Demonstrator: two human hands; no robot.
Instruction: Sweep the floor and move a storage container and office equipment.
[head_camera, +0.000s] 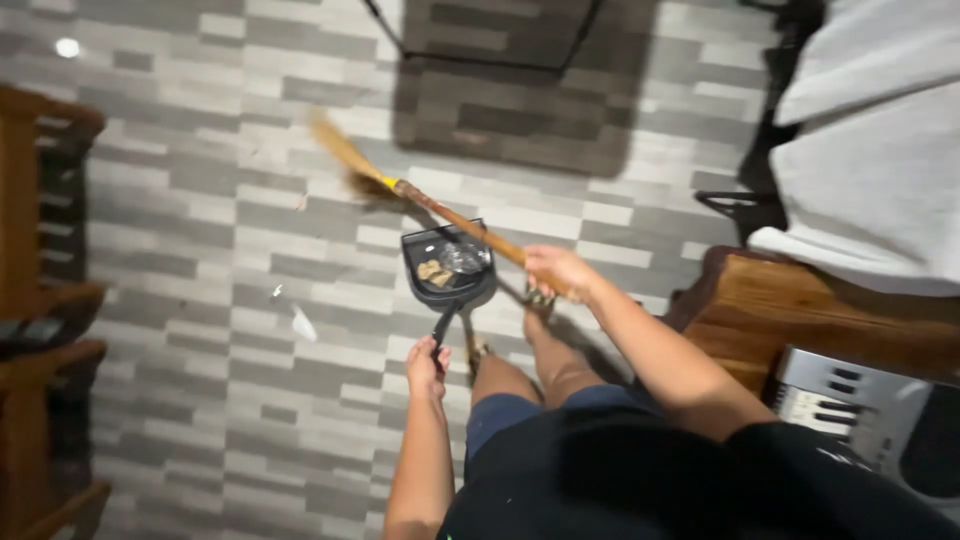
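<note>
My right hand (556, 270) grips the wooden handle of a straw broom (345, 160), whose bristles reach up and left over the grey tiled floor. My left hand (426, 368) holds the handle of a dark dustpan (448, 266) just above the floor in front of my legs. Inside the pan lie brown scraps and a bit of clear crumpled plastic. The broom handle crosses over the pan's upper right corner.
Small white litter (302, 324) lies on the floor left of the dustpan. A wooden chair (40, 290) stands at the left edge. A wooden bed frame (800, 310) with white bedding is at right, a keyboard (830, 395) below it, and a dark rug (520, 90) ahead.
</note>
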